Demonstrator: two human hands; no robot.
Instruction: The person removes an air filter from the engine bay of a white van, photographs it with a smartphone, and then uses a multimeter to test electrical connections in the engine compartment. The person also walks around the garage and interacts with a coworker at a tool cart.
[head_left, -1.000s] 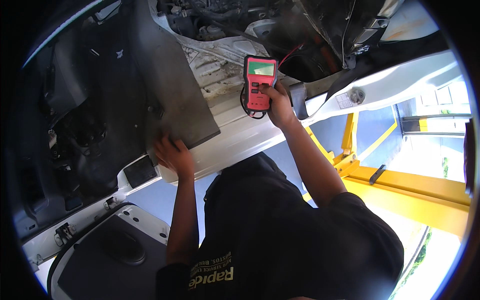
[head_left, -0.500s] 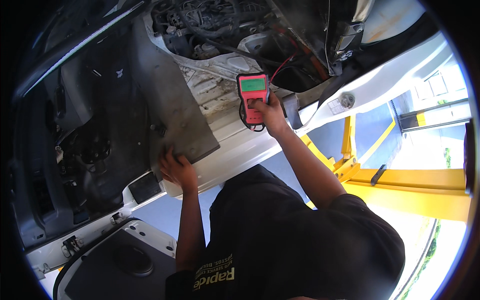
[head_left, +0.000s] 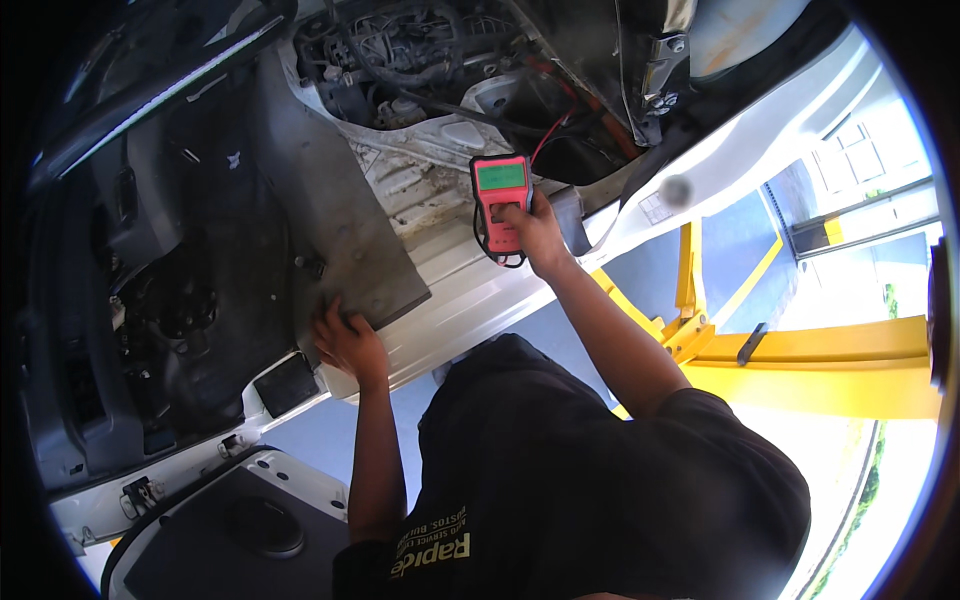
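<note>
My right hand [head_left: 535,232] is wrapped round a red handheld battery tester [head_left: 503,207] with a black edge and a lit green screen. Its thumb presses on the dark keys below the screen. From the tester a red cable [head_left: 550,138] runs up into the dark bay beside the engine [head_left: 410,50]. My left hand [head_left: 347,345] rests with fingers spread on the edge of a grey floor mat [head_left: 370,265], which is draped over the vehicle's white sill.
An open door [head_left: 230,525] stands at the lower left, with the dark cab interior [head_left: 170,300] above it. White body panels [head_left: 480,290] run across the middle. To the right is a yellow vehicle lift arm [head_left: 820,365] with its post behind.
The view has shifted slightly, so the vehicle and the lift sit a little differently in it. Both hands keep their places, the right one still holding the tester.
</note>
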